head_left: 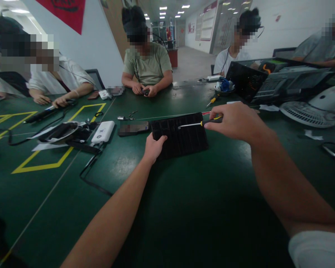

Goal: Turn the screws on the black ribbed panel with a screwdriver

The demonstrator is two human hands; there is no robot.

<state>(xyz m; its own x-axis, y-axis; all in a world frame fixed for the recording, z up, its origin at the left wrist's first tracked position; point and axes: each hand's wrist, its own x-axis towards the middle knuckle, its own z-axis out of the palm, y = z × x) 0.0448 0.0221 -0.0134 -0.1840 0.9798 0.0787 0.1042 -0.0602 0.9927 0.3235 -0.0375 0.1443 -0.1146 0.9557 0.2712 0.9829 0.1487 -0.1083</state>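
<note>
Pinching the left near corner of a black panel (191, 139), the left hand (154, 148) has its thumb laid on the top face. The panel is at the middle of the dark green bench (190, 201), a flat, roughly rectangular piece with its long side running left to right. Its face is matte and divided by faint ridges and seams into narrow bands, with a few raised lines toward the left far part. The right hand (237, 119) has its grip closed around the yellow-and-black handle of a screwdriver (202, 123), whose bright shaft points left across the panel. At the tip sits a small pale round spot, too small to tell as a screw or part of the panel. The left hand's other fingers are hidden by the panel, and most of the handle is covered by the right hand. Whether the panel's underside touches the bench cannot be made out, and its dark near edge blends into the surface. Just left of it lies a dark slab (141, 127), partly pixelated. The right forearm's pale sleeve (318, 247) is cut off at the near right.
</note>
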